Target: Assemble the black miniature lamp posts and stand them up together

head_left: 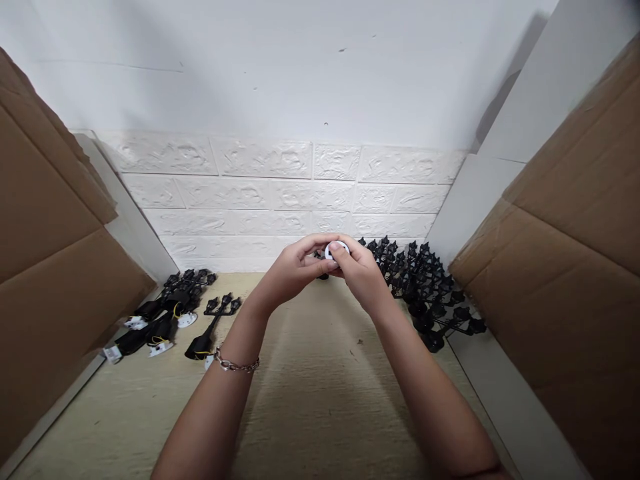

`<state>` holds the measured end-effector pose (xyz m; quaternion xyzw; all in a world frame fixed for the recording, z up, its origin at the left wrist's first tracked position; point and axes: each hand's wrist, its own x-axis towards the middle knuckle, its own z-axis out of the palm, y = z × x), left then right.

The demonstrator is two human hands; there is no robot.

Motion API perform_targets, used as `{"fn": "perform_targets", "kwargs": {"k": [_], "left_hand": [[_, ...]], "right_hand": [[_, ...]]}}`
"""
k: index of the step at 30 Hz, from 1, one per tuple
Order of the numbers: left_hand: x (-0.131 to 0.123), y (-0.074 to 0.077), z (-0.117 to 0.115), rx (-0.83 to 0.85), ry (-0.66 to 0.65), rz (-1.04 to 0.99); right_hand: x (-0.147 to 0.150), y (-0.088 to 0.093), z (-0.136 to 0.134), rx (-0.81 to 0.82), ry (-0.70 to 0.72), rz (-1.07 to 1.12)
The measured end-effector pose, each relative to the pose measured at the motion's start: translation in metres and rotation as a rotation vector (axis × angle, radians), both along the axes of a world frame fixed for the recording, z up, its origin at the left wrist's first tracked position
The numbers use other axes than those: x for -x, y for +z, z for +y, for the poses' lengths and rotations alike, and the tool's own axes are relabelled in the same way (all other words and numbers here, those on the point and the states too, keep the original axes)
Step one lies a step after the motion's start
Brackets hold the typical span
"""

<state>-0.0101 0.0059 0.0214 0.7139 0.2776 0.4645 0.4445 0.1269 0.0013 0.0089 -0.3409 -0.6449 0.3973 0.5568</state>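
Both of my hands meet above the middle of the table, closed around a small white round base (330,255) with a dark slot in it. My left hand (295,267) grips it from the left, thumb at its lower edge. From the right, my right hand (364,272) wraps it, with the thumb pressed on its face. Dark parts show just behind and below the fingers; whether they join the base I cannot tell. On the left lies a black three-headed model street lamp (213,327) with a yellow wire, near my left forearm.
Several more black model lamps (160,327) with white bases and yellow wires lie at the left. A dense group of black lamps (420,273) stands at the right. Cardboard sheets (55,267) (565,253) flank both sides, and a white brick-patterned wall (290,193) closes the back.
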Motion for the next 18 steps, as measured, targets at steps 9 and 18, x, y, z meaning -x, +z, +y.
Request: {"fn": "perform_targets", "kwargs": {"k": [9,18], "left_hand": [[-0.007,-0.008,-0.001,-0.030,0.069,0.119],[-0.006,-0.013,0.003,-0.082,0.085,0.124]], "right_hand": [[0.002,-0.004,0.006,0.078,0.110,0.136],[0.002,-0.013,0.014,-0.044,0.037,0.086]]}}
